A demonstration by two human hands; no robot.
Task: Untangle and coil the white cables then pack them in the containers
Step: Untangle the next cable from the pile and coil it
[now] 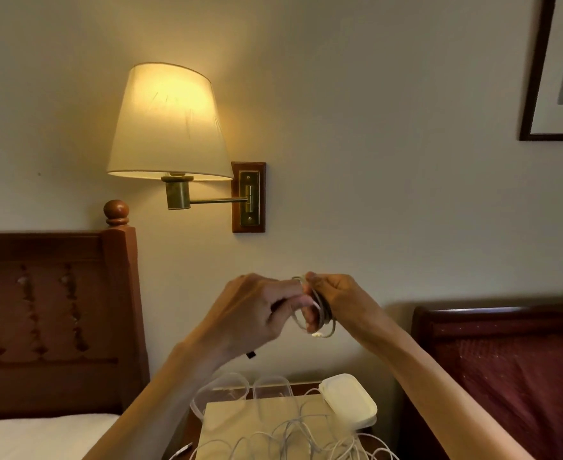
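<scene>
Both hands are raised in front of the wall, above the bedside table. My left hand (256, 310) has a white cable coil (321, 315) wound around its fingers. My right hand (334, 298) pinches the top of that coil, and a plug end hangs at the coil's bottom. Below, a tangle of loose white cables (293, 436) lies on a pale board (227, 423). Two clear plastic containers (270, 388) stand at the back of the table. A white lidded container (349, 400) sits to their right.
A lit wall lamp (168, 122) hangs at upper left. A wooden headboard (50, 313) and white bedding (37, 436) fill the left side. A dark red upholstered seat (512, 370) stands at right. A framed picture (559, 68) hangs at top right.
</scene>
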